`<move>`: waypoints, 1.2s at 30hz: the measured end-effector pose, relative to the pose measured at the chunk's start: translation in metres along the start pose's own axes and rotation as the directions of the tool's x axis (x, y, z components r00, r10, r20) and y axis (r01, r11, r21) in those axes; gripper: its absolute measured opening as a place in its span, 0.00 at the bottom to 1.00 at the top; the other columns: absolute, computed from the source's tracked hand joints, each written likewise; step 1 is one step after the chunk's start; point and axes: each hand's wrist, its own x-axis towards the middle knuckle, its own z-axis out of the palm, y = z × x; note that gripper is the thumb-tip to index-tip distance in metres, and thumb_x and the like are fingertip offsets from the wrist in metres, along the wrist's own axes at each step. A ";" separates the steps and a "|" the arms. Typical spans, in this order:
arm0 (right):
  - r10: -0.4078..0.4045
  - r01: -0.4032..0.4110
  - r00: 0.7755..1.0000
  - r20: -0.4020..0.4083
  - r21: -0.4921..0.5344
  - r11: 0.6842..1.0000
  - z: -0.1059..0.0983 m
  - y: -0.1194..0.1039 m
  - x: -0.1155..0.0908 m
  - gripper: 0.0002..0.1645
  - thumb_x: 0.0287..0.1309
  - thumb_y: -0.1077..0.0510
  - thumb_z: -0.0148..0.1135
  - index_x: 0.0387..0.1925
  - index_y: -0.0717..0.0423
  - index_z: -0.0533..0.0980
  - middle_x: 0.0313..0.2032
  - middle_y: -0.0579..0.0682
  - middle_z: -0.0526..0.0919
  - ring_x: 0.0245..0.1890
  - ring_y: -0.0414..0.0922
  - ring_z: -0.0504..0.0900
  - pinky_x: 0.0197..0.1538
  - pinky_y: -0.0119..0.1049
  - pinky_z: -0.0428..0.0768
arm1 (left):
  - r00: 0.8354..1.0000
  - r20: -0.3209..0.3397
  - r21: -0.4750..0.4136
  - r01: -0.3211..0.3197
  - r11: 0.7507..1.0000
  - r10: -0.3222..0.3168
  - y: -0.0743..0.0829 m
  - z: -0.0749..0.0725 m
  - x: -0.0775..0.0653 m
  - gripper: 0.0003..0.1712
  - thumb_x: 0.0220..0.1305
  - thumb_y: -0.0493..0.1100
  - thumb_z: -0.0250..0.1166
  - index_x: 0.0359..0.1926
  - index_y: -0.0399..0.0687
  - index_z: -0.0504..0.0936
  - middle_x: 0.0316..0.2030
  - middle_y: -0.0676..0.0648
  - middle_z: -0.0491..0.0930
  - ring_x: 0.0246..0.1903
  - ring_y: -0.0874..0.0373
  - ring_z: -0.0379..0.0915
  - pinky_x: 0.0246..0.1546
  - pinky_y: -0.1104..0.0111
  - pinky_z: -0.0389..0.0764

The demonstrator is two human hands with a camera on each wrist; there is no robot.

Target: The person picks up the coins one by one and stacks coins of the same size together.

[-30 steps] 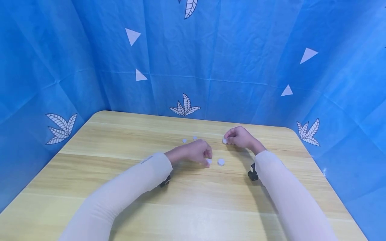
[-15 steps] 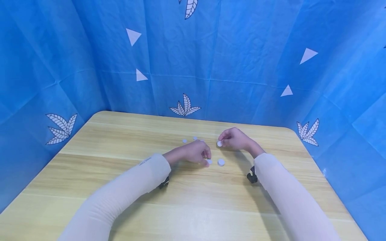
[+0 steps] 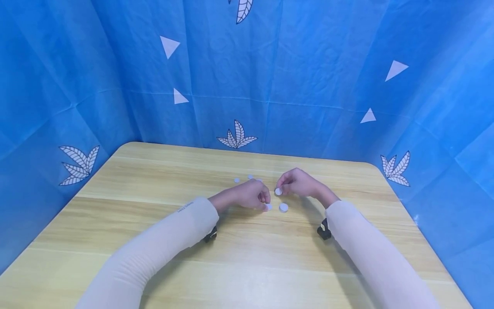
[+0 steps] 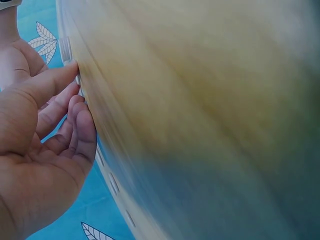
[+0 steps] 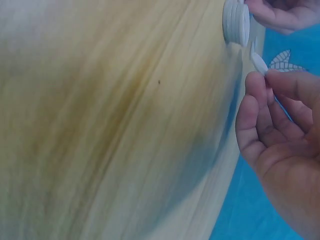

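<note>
My left hand (image 3: 252, 194) pinches a small white disc (image 3: 269, 207) low over the table, between thumb and finger; the hand covers part of it. In the left wrist view only a thin edge of that disc (image 4: 78, 79) shows at the fingertips. My right hand (image 3: 300, 183) pinches another white disc (image 3: 278, 191) by its edge, tilted, as the right wrist view of this disc (image 5: 259, 64) shows. Between the hands and a little nearer to me stands a short stack of white discs (image 3: 283, 207), its layers visible in the right wrist view.
Beyond my left hand, several thin white discs lie flat, among them a left one (image 3: 236, 180) and a farther one (image 3: 250, 177). A light wooden table (image 3: 239, 266) carries everything. Blue patterned curtain (image 3: 308, 77) hangs along its back and sides.
My right hand has come left and nearer with its disc, from the back of the table to just behind the stack. The left hand has hardly moved.
</note>
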 end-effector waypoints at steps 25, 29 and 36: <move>-0.006 -0.007 0.991 0.136 0.090 0.996 0.014 -0.010 0.003 0.11 0.56 0.74 0.60 0.40 0.67 0.84 0.35 0.59 0.88 0.32 0.46 0.81 0.37 0.37 0.79 | 0.998 -0.059 0.004 0.031 1.000 -0.030 0.001 0.006 -0.004 0.06 0.59 0.39 0.76 0.36 0.46 0.86 0.29 0.55 0.82 0.32 0.62 0.77 0.38 0.72 0.80; 0.000 -0.015 0.989 0.146 0.103 0.995 0.017 -0.009 0.003 0.14 0.53 0.76 0.58 0.40 0.68 0.84 0.35 0.59 0.88 0.30 0.48 0.81 0.35 0.36 0.77 | 0.995 -0.081 0.005 0.050 0.999 -0.050 0.002 0.007 -0.005 0.06 0.59 0.39 0.76 0.35 0.46 0.87 0.28 0.55 0.82 0.31 0.62 0.75 0.36 0.73 0.78; 0.005 -0.017 0.990 0.143 0.084 0.996 0.022 -0.012 0.004 0.14 0.54 0.76 0.58 0.40 0.68 0.84 0.35 0.58 0.88 0.28 0.47 0.82 0.33 0.34 0.77 | 0.992 -0.098 0.027 0.084 0.996 -0.081 0.005 0.009 -0.006 0.06 0.59 0.40 0.76 0.32 0.47 0.86 0.26 0.54 0.81 0.28 0.62 0.73 0.33 0.72 0.77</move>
